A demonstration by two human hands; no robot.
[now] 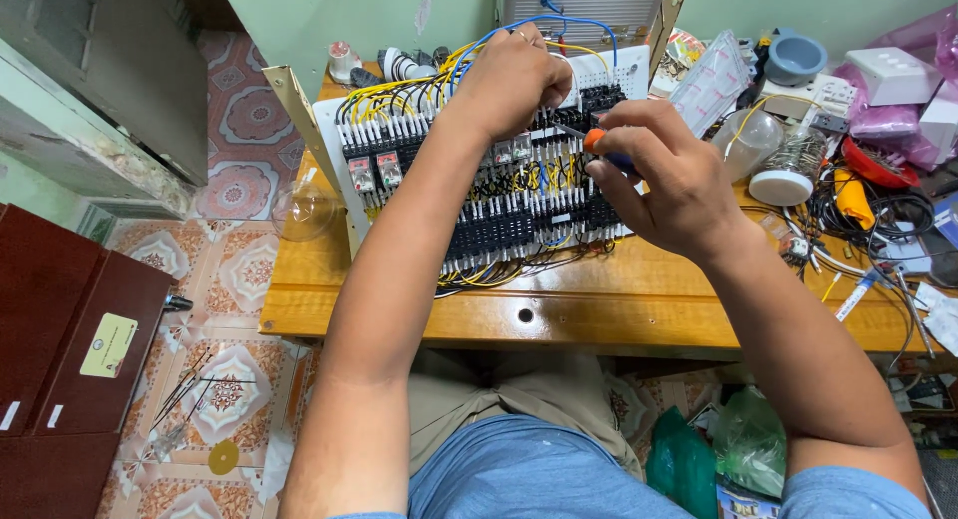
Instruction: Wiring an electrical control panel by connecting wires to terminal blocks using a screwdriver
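A white wiring panel point(351, 215) stands tilted on the wooden table point(559, 314), packed with rows of black terminal blocks, small relays and yellow, blue and black wires. My left hand point(511, 80) is closed over the upper middle of the panel, fingers pinching among the wires near a blue wire loop point(559, 22). My right hand point(664, 175) grips a screwdriver with an orange and blue handle point(599, 145), its tip pointing left into the terminal rows just below my left hand.
Clutter fills the table's right side: a clear jar point(750, 140), a white round lid point(781, 187), cables, pink bags point(888, 120), a blue bowl point(795, 56). A metal case point(589, 2) stands behind the panel. Dark red cabinet point(60, 349) at left; green plastic bags point(718, 449) on the tiled floor.
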